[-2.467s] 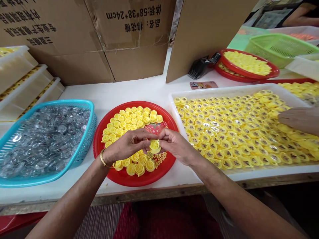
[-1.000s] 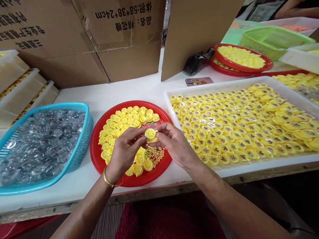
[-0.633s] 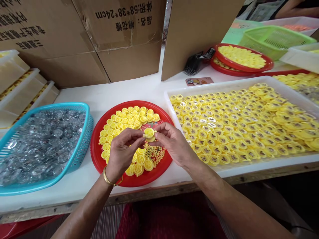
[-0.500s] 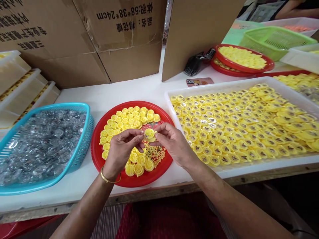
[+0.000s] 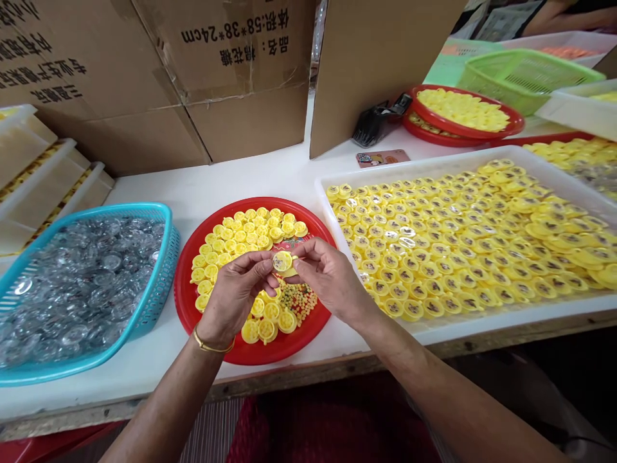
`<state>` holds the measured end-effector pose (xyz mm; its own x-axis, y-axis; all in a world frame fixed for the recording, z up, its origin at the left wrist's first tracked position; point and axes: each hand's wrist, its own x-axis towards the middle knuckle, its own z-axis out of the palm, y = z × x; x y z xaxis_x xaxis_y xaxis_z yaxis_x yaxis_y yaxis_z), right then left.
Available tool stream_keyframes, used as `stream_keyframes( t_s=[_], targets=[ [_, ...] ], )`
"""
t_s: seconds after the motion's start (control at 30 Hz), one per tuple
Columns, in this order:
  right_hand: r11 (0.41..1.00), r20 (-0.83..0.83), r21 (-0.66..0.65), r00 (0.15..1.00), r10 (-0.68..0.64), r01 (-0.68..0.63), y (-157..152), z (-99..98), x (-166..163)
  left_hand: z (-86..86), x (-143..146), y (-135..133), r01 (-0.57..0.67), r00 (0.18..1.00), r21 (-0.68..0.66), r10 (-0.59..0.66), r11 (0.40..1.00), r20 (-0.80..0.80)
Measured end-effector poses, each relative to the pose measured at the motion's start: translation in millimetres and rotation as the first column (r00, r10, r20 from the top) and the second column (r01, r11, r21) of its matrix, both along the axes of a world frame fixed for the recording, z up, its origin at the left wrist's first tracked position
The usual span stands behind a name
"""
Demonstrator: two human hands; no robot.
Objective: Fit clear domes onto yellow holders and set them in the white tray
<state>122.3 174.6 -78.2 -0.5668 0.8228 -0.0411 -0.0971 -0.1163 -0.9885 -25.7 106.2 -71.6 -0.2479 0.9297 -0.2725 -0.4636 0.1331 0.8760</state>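
Both my hands meet above a red round tray and pinch one small yellow round piece that now has a clear cap on top. My left hand, with a gold bangle on the wrist, grips its left side with closed fingertips. Its right side is held by the closed fingers of my right hand. Under them the tray holds several loose yellow pieces and a small heap of tiny beads.
A blue basket of clear caps stands at the left. A white tray packed with several finished yellow pieces lies at the right. Cardboard boxes line the back. More red trays, a green basket and stacked white trays surround them.
A clear cap now sits on the yellow piece between my fingers. A co-worker's hand that rested on the white tray has gone. My hands stay over the red tray.
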Motion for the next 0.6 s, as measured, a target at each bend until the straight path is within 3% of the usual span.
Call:
stream_keyframes(
  t_s=[0.4, 0.6],
  targets=[
    [0.996, 0.043, 0.081, 0.998, -0.044, 0.041, 1, 0.7, -2, 1.3, 4, 2, -0.006, 0.998, -0.084, 0.012, 0.996, 0.067],
    [0.992, 0.062, 0.118, 0.996, -0.063, 0.055, 1, -3.4, -2, 2.8, 13, 3, -0.085, 0.994, -0.094, 0.09, 0.992, 0.055]
  ],
)
